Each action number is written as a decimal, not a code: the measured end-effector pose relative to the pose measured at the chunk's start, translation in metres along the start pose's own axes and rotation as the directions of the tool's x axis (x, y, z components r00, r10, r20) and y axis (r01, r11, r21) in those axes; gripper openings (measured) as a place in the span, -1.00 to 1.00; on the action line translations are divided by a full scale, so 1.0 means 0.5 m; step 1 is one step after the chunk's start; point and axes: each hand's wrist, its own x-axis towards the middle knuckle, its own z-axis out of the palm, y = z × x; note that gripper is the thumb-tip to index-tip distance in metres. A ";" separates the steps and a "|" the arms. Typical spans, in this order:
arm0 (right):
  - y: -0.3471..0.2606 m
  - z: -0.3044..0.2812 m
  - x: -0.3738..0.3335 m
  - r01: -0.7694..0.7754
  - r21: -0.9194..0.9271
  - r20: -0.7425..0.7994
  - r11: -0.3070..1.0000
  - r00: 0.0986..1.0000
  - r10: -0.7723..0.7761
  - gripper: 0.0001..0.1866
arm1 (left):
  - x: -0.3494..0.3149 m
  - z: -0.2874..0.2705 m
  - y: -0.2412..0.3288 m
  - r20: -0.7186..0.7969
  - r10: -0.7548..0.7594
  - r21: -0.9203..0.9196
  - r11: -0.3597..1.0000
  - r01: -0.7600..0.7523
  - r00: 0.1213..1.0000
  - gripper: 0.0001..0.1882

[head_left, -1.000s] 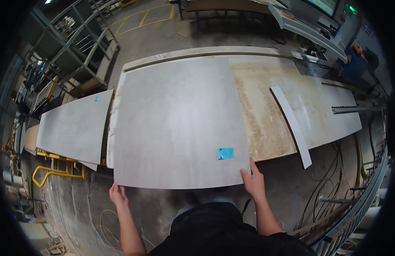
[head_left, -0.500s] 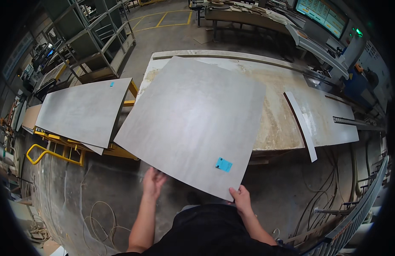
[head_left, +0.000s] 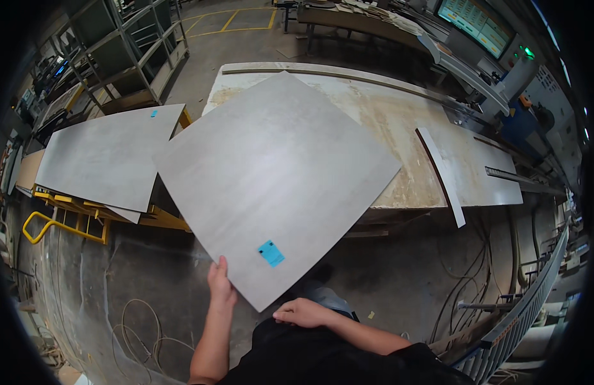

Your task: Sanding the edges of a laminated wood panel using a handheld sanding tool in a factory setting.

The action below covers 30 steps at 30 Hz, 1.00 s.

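A large grey square panel (head_left: 278, 167) with a blue label (head_left: 271, 253) near its closest corner rests partly on a worn, stained worktable (head_left: 399, 186), that corner jutting out over the edge toward me. My left hand (head_left: 221, 282) grips the panel's left near edge, thumb on top and fingers hidden beneath. Just right of the closest corner, my right hand (head_left: 303, 313) has its fingers curled together and appears apart from the panel, with nothing seen in it.
Left of the table, similar panels (head_left: 104, 160) lie on a yellow cart (head_left: 66, 224). A narrow strip (head_left: 441, 176) overhangs the table's front edge on the right. A hose (head_left: 140, 327) lies on the floor at left, cables (head_left: 476, 276) at right. A metal rack (head_left: 130, 58) stands at back left.
The panel has turned clockwise, its near corner swinging left. My right hand has let go of that corner and moved left; my left hand still grips the edge.
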 end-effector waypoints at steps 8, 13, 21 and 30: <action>-0.074 -0.460 -0.036 -0.304 -0.751 -0.624 0.586 0.037 -0.780 -0.45 | -0.003 -0.119 0.094 0.038 0.049 0.158 0.986 -0.055 0.998 -0.64; -0.037 -0.575 0.011 -0.488 -0.607 -0.746 0.627 0.076 -0.662 -0.33 | -0.005 -0.131 0.072 -0.114 0.094 0.219 0.973 -0.067 0.989 -0.68; -0.013 -0.484 -0.060 -0.435 -0.578 -0.797 0.691 0.118 -0.592 -0.43 | -0.033 -0.187 0.075 -0.020 0.358 0.685 0.685 -0.248 0.933 -0.59; 0.071 -0.277 -0.168 -0.222 -0.439 -0.898 0.871 0.140 -0.417 -0.55 | 0.134 -0.267 0.245 0.148 0.386 0.854 0.414 -0.315 0.910 -0.56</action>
